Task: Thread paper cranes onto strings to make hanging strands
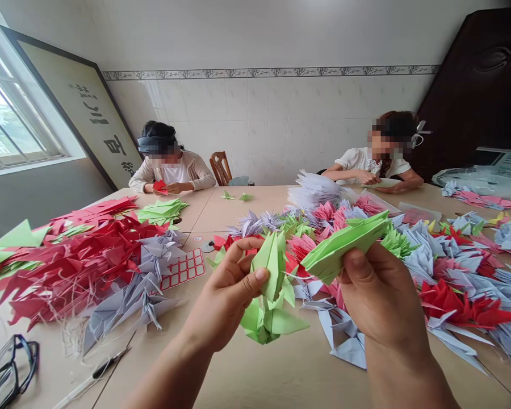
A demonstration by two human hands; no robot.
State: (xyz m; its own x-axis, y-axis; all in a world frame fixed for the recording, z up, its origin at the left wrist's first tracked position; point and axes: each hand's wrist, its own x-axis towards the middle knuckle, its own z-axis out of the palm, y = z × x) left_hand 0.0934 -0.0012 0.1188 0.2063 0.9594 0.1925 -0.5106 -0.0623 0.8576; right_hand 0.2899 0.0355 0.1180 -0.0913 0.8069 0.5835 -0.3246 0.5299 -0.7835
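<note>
Between the thumb and fingers of my left hand [234, 289] is a folded green paper piece [270, 264], narrow and pointed. My right hand [378, 289] grips a thick bundle of folded green papers [344, 247], held up and slanting to the right. A green paper crane [270, 324] with spread wings is just below my left fingers; whether it hangs or rests on the table I cannot tell. Thin white thread shows between the two hands. Behind them lie red paper cranes [300, 253] and a bluish-grey paper crane [340, 335].
A big heap of red folded paper [97, 255] covers the left side, beside glasses [12, 369] and a pointed tool [97, 372]. Bluish-grey cranes [434, 250] pile up at right. Across the table [238, 375] sit two people, one holding red paper [160, 187].
</note>
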